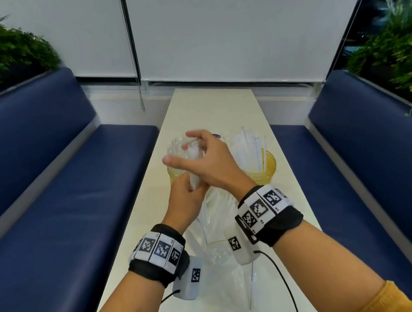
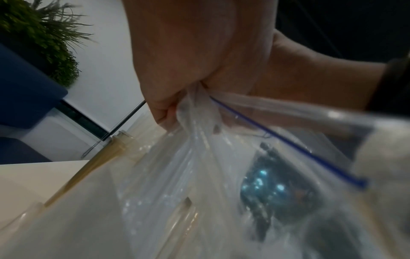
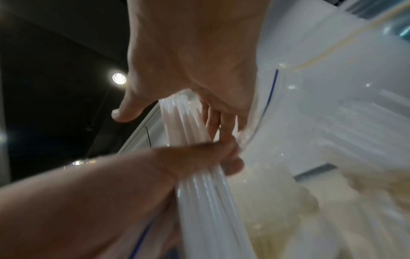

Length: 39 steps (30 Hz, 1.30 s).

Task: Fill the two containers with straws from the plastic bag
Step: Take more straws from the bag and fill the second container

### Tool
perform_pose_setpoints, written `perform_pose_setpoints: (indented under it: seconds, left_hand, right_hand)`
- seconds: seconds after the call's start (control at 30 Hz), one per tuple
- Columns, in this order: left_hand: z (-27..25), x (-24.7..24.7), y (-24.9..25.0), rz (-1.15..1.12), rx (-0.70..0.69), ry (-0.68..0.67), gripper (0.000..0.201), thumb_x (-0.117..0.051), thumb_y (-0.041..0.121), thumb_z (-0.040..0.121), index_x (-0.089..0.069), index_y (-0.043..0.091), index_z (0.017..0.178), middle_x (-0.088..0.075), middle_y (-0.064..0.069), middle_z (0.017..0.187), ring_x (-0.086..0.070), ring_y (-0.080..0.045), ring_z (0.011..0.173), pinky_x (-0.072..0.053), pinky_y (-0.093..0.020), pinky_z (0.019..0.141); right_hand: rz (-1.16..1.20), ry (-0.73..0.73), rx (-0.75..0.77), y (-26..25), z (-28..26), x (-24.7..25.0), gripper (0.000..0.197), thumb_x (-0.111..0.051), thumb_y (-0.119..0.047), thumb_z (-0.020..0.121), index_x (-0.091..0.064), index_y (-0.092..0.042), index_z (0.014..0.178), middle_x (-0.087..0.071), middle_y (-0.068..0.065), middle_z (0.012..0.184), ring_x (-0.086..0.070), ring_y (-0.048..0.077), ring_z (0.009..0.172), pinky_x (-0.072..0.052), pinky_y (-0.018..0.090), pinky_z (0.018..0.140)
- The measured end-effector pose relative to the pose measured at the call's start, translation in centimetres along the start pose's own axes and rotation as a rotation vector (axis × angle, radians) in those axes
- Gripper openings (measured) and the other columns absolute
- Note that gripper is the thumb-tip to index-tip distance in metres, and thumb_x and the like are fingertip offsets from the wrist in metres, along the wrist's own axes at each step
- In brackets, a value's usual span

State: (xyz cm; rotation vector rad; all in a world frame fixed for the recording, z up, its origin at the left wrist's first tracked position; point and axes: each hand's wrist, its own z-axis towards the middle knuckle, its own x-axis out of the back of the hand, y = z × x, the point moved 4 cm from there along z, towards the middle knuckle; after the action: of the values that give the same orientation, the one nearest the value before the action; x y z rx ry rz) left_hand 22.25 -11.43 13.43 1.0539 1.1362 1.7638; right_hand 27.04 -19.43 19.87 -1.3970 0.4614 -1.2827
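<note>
My left hand (image 1: 190,190) grips the gathered neck of the clear zip plastic bag (image 1: 215,233), with a bundle of white straws (image 1: 193,157) sticking up out of it. The bundle's upper end stands over the left yellow container (image 1: 174,175). My right hand (image 1: 179,147) lies against the top of the bundle, thumb held off and fingers spread. The right yellow container (image 1: 269,167) holds several straws (image 1: 247,147). In the left wrist view my left hand (image 2: 173,108) pinches the bag (image 2: 199,157). In the right wrist view my right hand (image 3: 166,117) has its fingers behind the straws (image 3: 199,201).
The narrow cream table (image 1: 215,104) runs away from me between two blue benches (image 1: 65,194) (image 1: 352,167). The bag's lower part trails on the table toward the near edge. Plants stand behind both benches, and a window blind closes the far end.
</note>
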Motion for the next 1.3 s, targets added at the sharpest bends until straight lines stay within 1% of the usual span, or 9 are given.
perform_pose_setpoints:
  seconds: [0.13,0.23,0.37,0.47,0.73,0.9,1.07,1.17,1.3]
  left_hand:
    - [-0.2,0.4,0.1,-0.035,-0.010,0.019,0.019,-0.054,-0.005,0.096,-0.061,0.004,0.111,-0.064,0.004,0.087,-0.065,-0.005,0.083,-0.051,-0.011,0.062]
    - [-0.3,0.4,-0.9,-0.019,0.033,0.019,0.012,-0.065,0.003,0.090,-0.065,0.002,0.102,-0.064,0.002,0.092,-0.066,-0.013,0.084,-0.050,-0.013,0.062]
    - [-0.4,0.2,-1.5,-0.021,0.059,-0.037,0.026,-0.075,0.029,0.080,-0.066,0.008,0.092,-0.067,-0.004,0.084,-0.063,-0.015,0.069,-0.046,-0.029,0.058]
    - [-0.6,0.2,-1.9,0.095,0.082,-0.025,0.038,-0.076,0.045,0.076,-0.066,0.008,0.080,-0.068,-0.017,0.074,-0.064,-0.035,0.064,-0.049,-0.049,0.055]
    - [-0.2,1.3,-2.9,0.180,0.091,0.006,0.011,-0.083,0.030,0.077,-0.073,0.027,0.083,-0.072,0.014,0.094,-0.065,0.000,0.095,-0.048,-0.025,0.091]
    - [0.1,2.2,-2.9,0.208,0.088,0.032,0.009,-0.080,0.030,0.081,-0.072,0.029,0.084,-0.072,0.015,0.092,-0.065,0.002,0.090,-0.050,-0.024,0.087]
    - [0.4,2.7,-2.9,0.236,0.064,0.030,0.006,-0.078,0.030,0.083,-0.072,0.031,0.084,-0.072,0.015,0.092,-0.064,0.004,0.090,-0.052,-0.026,0.088]
    - [0.5,2.8,-3.0,0.220,0.076,0.029,0.007,-0.077,0.029,0.085,-0.071,0.032,0.083,-0.072,0.013,0.094,-0.065,-0.001,0.094,-0.050,-0.026,0.091]
    - [0.4,3.0,-2.7,0.213,0.090,0.027,0.005,-0.075,0.028,0.087,-0.072,0.025,0.084,-0.072,0.011,0.093,-0.065,0.000,0.090,-0.047,-0.019,0.088]
  right_hand:
    - [-0.181,0.005,0.020,2.0,-0.3,-2.5,0.038,-0.070,-0.053,0.085,-0.075,-0.015,0.083,-0.074,-0.001,0.076,-0.071,0.012,0.074,-0.061,0.042,0.075]
    - [-0.158,0.091,0.048,1.5,-0.1,-2.9,0.049,-0.051,-0.043,0.099,-0.078,-0.010,0.075,-0.076,0.001,0.070,-0.071,0.011,0.071,-0.059,0.039,0.079]
    - [0.050,0.143,0.006,-1.4,0.4,-1.2,0.054,-0.049,-0.037,0.104,-0.066,-0.011,0.060,-0.067,0.005,0.052,-0.068,0.014,0.052,-0.060,0.032,0.068]
    - [0.237,0.214,0.043,-5.0,1.5,1.8,0.046,-0.053,-0.032,0.102,-0.054,-0.013,0.060,-0.054,0.004,0.045,-0.059,0.021,0.042,-0.058,0.042,0.055]
    - [0.396,0.480,0.324,-10.4,4.9,14.8,0.041,-0.056,-0.032,0.102,-0.049,-0.015,0.065,-0.046,-0.004,0.045,-0.049,0.016,0.039,-0.054,0.042,0.051]
    - [0.157,0.606,0.297,-4.7,7.8,17.6,0.042,-0.053,-0.039,0.102,-0.050,-0.009,0.073,-0.046,0.001,0.050,-0.049,0.017,0.041,-0.046,0.030,0.043]
    - [0.066,0.512,0.085,4.5,9.6,14.9,0.043,-0.050,-0.040,0.104,-0.057,-0.007,0.078,-0.054,0.004,0.054,-0.052,0.005,0.039,-0.045,0.018,0.047]
    - [-0.002,0.447,-0.042,9.4,9.4,12.5,0.052,-0.048,-0.046,0.103,-0.063,-0.003,0.078,-0.061,0.003,0.059,-0.061,0.008,0.052,-0.052,0.024,0.060]
    - [-0.066,0.433,-0.153,13.4,8.0,10.5,0.052,-0.046,-0.043,0.104,-0.069,-0.005,0.078,-0.061,-0.007,0.066,-0.054,0.003,0.062,-0.036,0.015,0.059]
